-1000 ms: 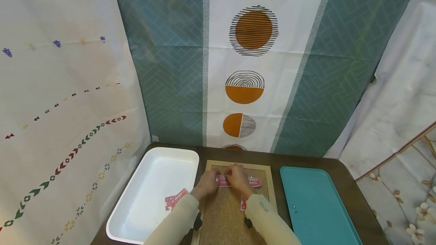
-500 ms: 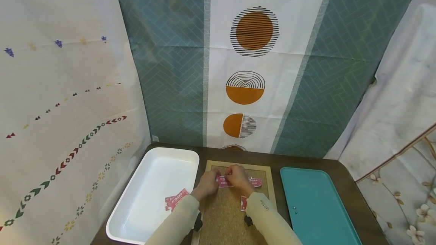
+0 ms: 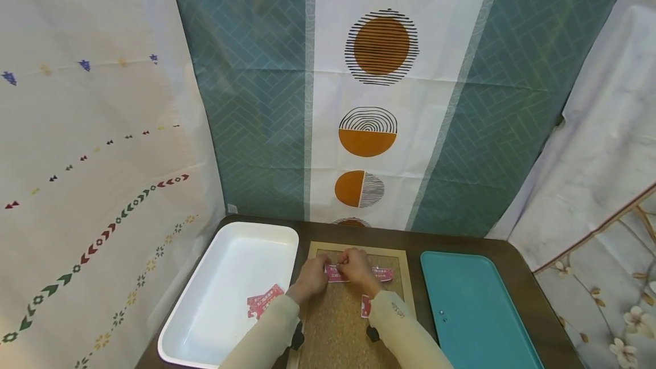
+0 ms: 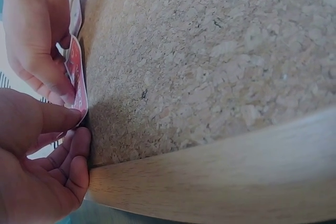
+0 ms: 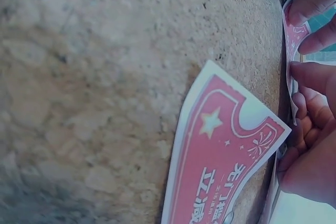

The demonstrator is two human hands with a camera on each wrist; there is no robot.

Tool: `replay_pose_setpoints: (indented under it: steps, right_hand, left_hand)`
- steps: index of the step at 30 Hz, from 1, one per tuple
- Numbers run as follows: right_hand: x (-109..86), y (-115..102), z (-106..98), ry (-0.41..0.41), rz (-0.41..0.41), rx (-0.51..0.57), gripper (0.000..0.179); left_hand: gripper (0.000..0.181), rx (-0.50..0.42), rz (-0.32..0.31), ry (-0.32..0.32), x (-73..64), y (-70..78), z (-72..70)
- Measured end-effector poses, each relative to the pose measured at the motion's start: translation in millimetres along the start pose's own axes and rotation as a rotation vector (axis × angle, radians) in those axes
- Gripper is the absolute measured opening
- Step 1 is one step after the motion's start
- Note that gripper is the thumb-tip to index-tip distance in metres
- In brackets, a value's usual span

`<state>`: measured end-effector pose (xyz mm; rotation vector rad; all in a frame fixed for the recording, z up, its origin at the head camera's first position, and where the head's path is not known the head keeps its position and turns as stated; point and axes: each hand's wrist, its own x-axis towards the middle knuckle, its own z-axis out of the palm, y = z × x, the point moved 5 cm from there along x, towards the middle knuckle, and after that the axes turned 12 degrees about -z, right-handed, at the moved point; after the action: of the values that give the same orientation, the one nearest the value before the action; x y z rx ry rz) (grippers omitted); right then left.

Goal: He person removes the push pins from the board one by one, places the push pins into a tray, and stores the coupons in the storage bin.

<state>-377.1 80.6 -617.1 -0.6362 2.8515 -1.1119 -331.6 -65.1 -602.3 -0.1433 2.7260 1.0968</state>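
Note:
A red paper coupon (image 3: 335,273) with white print lies across the upper part of a wood-framed corkboard (image 3: 338,329). My left hand (image 3: 314,275) pinches its left end, thumb on the printed face (image 4: 79,85). Right beside it, my right hand (image 3: 357,269) has curled fingers at the coupon's middle and upper edge; whether a small pin sits between them I cannot tell. Another coupon (image 3: 383,274) lies to the right of that hand. Below, partly under the right forearm, is a third coupon (image 5: 205,150), with a small shiny pin (image 5: 229,217) on it.
A white tray (image 3: 205,312) on the left holds overlapping red coupons (image 3: 263,300), partly behind the left sleeve. To the right of the board lies a teal tray (image 3: 476,300) with a few tiny shiny pins (image 3: 443,316). Dark table (image 3: 410,239) shows around them.
Both hands stay at the same coupon with almost no movement. The head view shifts very slightly.

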Motion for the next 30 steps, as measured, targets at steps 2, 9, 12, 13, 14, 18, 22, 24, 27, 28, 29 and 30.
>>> replay_pose_setpoints:
  steps: [2,9,12,13,14,18,22,24,27,28,29,30]
  right_hand:
    - [-0.4,0.4,-0.5,0.008,-0.016,-0.004,0.012]
    - [-2.0,1.6,-1.4,0.006,-0.032,0.044,0.013]
    - [-3.2,0.5,-1.9,0.004,-0.041,0.057,0.012]
    - [-3.5,-0.1,-2.3,0.007,-0.045,0.062,0.012]
    - [-3.9,-0.7,-2.7,0.01,-0.052,0.065,0.011]
    - [-4.6,-2.0,-3.5,0.023,-0.057,0.1,0.009]
    - [-4.1,-0.9,-2.8,0.026,-0.048,0.138,0.007]
    - [-3.9,-0.1,-2.6,0.031,-0.048,0.146,0.005]
    - [-4.2,-0.1,-2.6,0.034,-0.067,0.151,0.004]
    - [-4.5,-0.4,-2.7,0.033,-0.073,0.154,0.004]
    - [-4.7,-0.7,-2.6,0.031,-0.078,0.154,0.005]
    - [-4.9,-1.2,-2.5,0.029,-0.085,0.155,0.006]
  left_hand:
    - [0.03,-0.004,-0.001,0.003,0.6,-0.6,0.6]
    - [0.03,-0.019,-0.012,-0.005,1.4,-1.7,0.5]
    - [0.029,-0.015,-0.012,-0.005,2.3,-2.4,0.4]
    - [0.029,-0.015,-0.012,-0.005,2.9,-2.8,0.6]
    - [0.028,-0.016,-0.011,-0.003,3.5,-3.1,0.7]
    - [0.027,-0.009,-0.004,0.005,4.3,-3.7,1.1]
    - [0.028,-0.012,-0.003,0.013,4.0,-3.4,0.4]
    - [0.028,-0.017,0.003,0.015,4.0,-3.2,0.3]
    - [0.025,-0.016,0.016,0.012,4.0,-3.4,0.9]
    - [0.025,-0.013,0.02,0.013,3.9,-3.6,1.1]
    - [0.024,-0.012,0.022,0.014,3.9,-3.9,1.2]
    - [0.023,-0.011,0.023,0.013,3.8,-4.1,1.3]
